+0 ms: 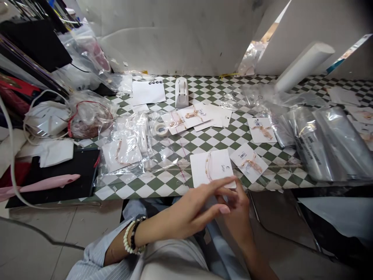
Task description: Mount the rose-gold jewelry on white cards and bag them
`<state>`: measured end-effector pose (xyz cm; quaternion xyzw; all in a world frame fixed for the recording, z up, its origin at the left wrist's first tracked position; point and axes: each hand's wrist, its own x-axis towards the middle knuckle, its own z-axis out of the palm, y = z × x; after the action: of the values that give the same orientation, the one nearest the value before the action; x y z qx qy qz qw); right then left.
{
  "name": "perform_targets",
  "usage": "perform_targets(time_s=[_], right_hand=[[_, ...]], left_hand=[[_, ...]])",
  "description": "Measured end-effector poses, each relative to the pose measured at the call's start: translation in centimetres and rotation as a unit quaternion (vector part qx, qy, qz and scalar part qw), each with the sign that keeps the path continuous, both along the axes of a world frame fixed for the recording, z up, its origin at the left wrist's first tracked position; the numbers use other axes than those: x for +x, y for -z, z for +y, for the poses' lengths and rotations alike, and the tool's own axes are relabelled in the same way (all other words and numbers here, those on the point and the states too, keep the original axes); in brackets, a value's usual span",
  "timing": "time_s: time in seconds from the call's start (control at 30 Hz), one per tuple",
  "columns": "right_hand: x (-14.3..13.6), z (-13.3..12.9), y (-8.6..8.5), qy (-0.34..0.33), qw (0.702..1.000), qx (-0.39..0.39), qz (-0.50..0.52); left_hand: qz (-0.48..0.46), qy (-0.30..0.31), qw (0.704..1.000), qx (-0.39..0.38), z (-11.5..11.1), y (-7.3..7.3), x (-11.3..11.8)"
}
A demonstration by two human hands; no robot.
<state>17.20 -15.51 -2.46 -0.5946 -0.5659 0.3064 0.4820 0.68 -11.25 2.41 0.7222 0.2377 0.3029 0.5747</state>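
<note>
My left hand (201, 208), with bead bracelets (131, 236) at its wrist, reaches across in front of my right hand (240, 216) at the table's front edge. Its fingers are stretched out and the thumb stands apart; I see nothing held in it. The right hand's fingers are largely covered by the left, so whether they hold anything is hidden. Just beyond the fingers lies a white card with a beaded bracelet (207, 165), its lower edge partly covered by my hand. Beside it, a tilted white card (246, 155) carries a rose-coloured piece of jewellery and a barcode label.
Farther back are overlapping cards (201, 116), a tape roll (161, 129), a white dispenser-like device (182, 93) and a paper sheet (148, 92). Clear plastic bags (125, 144) lie left, with a pink tool (49, 182). Stacked plastic sleeves (309, 144) and another card (259, 134) lie right.
</note>
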Motion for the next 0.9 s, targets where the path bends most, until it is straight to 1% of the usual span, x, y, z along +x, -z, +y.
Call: perform_targets(time_s=[0.03,0.07,0.13,0.2,0.27,0.33,0.37,0.4,0.43,0.47,0.5,0.53,0.6,0.67,0.7,0.77,0.83,0.9], right_hand=[[0.1,0.2,-0.3,-0.012,0.999,-0.008,0.035],[0.3,0.6,-0.5,-0.035,0.997,-0.013,0.070],[0.8,1.3,-0.7,-0.070,0.984,-0.051,0.159],[1.4,2.1,-0.6,-0.057,0.961,-0.112,0.245],[1.7,2.8,-0.5,-0.014,0.948,-0.151,0.279],[1.8,3.4,-0.4,0.014,0.945,-0.164,0.282],[1.7,3.7,-0.3,0.019,0.946,-0.168,0.278],[1.5,4.0,-0.3,0.025,0.945,-0.175,0.274],[1.2,4.3,-0.4,0.031,0.946,-0.181,0.269],[0.8,4.5,-0.4,0.036,0.946,-0.184,0.263],[0.5,4.8,-0.4,0.042,0.948,-0.183,0.257],[0.1,5.0,-0.4,0.047,0.950,-0.179,0.251],[-0.6,5.3,-0.2,0.057,0.955,-0.167,0.240],[-0.7,5.3,0.0,0.064,0.958,-0.155,0.234],[-0.6,5.3,0.1,0.068,0.959,-0.150,0.232],[0.1,5.2,0.3,0.081,0.960,-0.139,0.228],[1.1,5.1,0.5,0.099,0.962,-0.126,0.219],[2.1,5.2,0.6,0.118,0.966,-0.109,0.202]], left_hand=[[0.000,0.027,1.000,0.005,0.6,0.1,0.5],[0.005,0.039,0.999,0.016,1.2,0.2,1.1],[0.010,0.021,0.999,0.049,2.0,0.8,1.9],[0.010,-0.017,0.997,0.080,2.1,0.9,2.3],[0.027,-0.058,0.988,0.137,2.0,0.0,2.1],[0.101,-0.098,0.963,0.229,2.7,-1.8,1.6],[0.158,-0.114,0.943,0.269,3.6,-2.8,1.3],[0.231,-0.133,0.916,0.301,5.0,-3.7,1.1],[0.313,-0.139,0.888,0.306,6.8,-4.4,0.9],[0.373,-0.134,0.868,0.299,9.0,-4.9,0.8],[0.420,-0.122,0.853,0.285,11.4,-4.9,0.7],[0.457,-0.110,0.840,0.272,13.8,-4.7,0.6],[0.488,-0.099,0.831,0.249,18.0,-3.5,0.6],[0.496,-0.092,0.832,0.231,20.8,-1.8,0.7],[0.496,-0.090,0.834,0.224,21.6,-1.0,0.8],[0.493,-0.090,0.839,0.212,22.3,0.1,1.0],[0.491,-0.091,0.843,0.202,22.4,0.6,1.3],[0.492,-0.092,0.844,0.195,22.2,0.5,1.5]])
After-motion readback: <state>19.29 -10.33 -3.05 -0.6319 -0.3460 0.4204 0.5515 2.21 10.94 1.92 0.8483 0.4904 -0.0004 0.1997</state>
